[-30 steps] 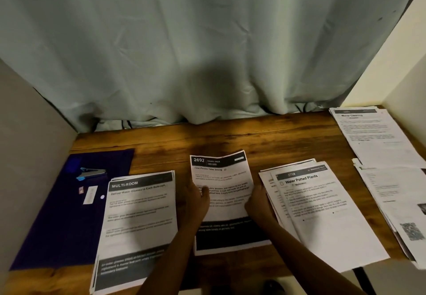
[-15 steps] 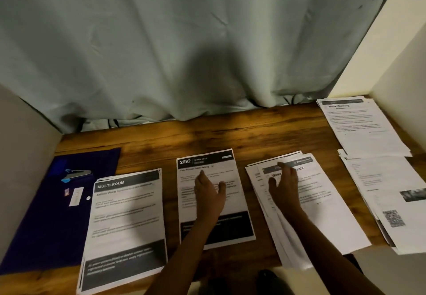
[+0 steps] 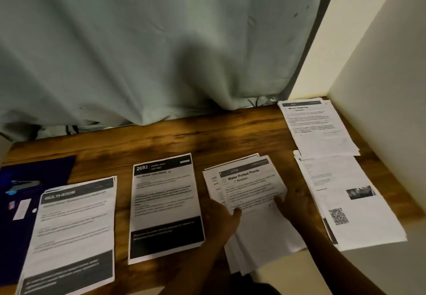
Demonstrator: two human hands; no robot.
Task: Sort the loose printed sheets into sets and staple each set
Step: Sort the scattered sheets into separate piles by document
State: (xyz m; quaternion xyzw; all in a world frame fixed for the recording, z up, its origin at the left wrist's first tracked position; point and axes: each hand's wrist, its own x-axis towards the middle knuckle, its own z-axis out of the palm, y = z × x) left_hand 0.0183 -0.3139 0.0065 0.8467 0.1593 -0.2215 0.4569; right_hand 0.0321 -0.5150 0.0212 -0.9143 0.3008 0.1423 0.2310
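Several stacks of printed sheets lie on the wooden table point(image 3: 161, 142). The fanned "Water Potted Plants" stack point(image 3: 251, 186) sits right of centre and overhangs the front edge. My left hand point(image 3: 221, 216) grips its left edge with the thumb on top. My right hand point(image 3: 292, 205) holds its right edge, thumb on the top sheet. To the left lie the "2692" sheet point(image 3: 163, 202) and the "MULTI-ROOM" pile point(image 3: 76, 225). A stapler point(image 3: 23, 185) rests at far left, away from both hands.
A "Mirror Cleaning" pile point(image 3: 315, 129) and a pile with a QR code point(image 3: 345, 202) lie along the right wall. The stapler sits on a dark purple folder point(image 3: 46, 170) with small white labels. A grey curtain point(image 3: 161, 53) hangs behind the table.
My left hand left the "2692" sheet and moved right to the "Water Potted Plants" stack. My right hand slid from the stack's top to its right edge.
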